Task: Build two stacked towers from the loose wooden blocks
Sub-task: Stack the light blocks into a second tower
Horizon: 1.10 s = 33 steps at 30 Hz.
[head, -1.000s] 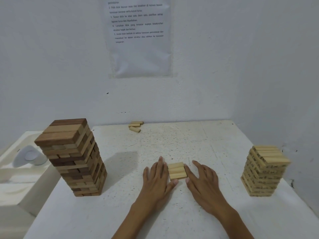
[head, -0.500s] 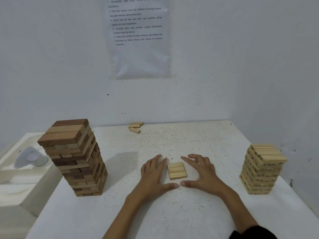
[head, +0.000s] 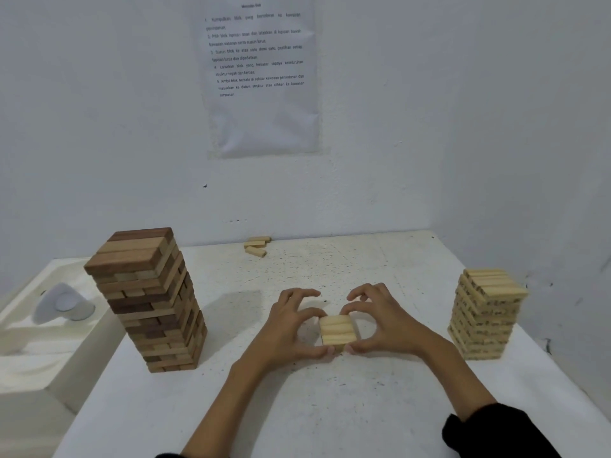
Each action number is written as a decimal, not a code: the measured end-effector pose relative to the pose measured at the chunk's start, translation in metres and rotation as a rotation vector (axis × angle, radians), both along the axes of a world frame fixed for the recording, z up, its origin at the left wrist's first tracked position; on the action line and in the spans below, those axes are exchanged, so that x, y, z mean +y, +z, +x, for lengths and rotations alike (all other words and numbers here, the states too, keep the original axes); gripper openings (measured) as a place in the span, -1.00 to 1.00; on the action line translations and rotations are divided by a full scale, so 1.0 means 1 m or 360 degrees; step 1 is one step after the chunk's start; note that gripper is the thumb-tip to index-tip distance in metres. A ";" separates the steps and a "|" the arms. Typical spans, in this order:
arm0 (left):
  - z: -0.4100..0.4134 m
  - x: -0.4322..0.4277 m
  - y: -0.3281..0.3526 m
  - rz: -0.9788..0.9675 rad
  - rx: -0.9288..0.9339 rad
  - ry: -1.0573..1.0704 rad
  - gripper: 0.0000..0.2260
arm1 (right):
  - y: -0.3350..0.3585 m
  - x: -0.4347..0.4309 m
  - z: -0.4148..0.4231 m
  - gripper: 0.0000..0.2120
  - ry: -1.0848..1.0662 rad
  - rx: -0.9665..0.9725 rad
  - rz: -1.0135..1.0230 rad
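A flat layer of three pale wooden blocks [head: 338, 329] lies side by side on the white table [head: 297, 408], near its middle. My left hand [head: 291, 328] curls round the layer's left side, thumb at its near corner and a fingertip at its far corner. My right hand [head: 385, 322] mirrors it on the right side. A tall tower of dark and light blocks [head: 148, 299] stands at the left. A shorter pale tower [head: 484, 314] stands at the right.
Three loose pale blocks [head: 257, 246] lie at the table's back edge by the wall. A white basin [head: 39, 328] with a white object in it sits left of the table. A printed sheet [head: 261, 74] hangs on the wall.
Both hands went from lying flat beside the block layer, through a spread pose, to curled fingers pinching its corners. The layer stayed in place.
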<state>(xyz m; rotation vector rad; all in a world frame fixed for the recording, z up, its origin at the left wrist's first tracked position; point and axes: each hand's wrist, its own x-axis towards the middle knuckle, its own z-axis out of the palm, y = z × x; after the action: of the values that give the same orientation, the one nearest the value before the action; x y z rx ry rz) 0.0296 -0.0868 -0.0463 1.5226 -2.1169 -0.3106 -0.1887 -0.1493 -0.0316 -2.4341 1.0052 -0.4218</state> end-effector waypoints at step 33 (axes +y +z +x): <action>-0.187 -0.064 0.099 -0.0236 0.0136 -0.0308 -0.53 | 0.119 -0.018 -0.194 -0.51 -0.0381 0.0060 0.0086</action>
<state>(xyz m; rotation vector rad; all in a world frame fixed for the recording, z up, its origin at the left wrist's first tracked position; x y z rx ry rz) -0.1571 -0.1508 0.0526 1.2035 -2.1712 -0.2745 -0.3825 -0.1670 0.0869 -2.2894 1.3138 -0.4238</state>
